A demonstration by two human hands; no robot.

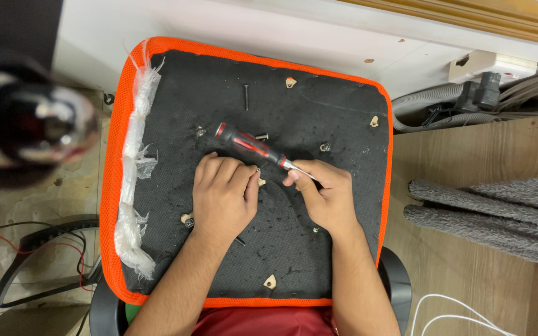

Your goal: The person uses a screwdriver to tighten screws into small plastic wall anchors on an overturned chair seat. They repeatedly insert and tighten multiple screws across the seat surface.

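Red-and-black-handled screwdriver (pixel 251 147) lying slantwise, handle up and away to the left, metal shaft running down-right into the right hand (pixel 322 198). Gripped there near the tip, fingers curled shut about the shaft. Left hand (pixel 222 198) just beside, palm down, fingers bunched over a small fitting on the black, orange-edged upturned seat pad (pixel 319 112); contents not discernible. Loose black screw (pixel 246 97) well beyond both hands.

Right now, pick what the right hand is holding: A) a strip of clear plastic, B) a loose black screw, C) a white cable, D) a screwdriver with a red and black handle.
D: the right hand grips the shaft of the screwdriver, whose red and black handle points up and left over the black seat underside.
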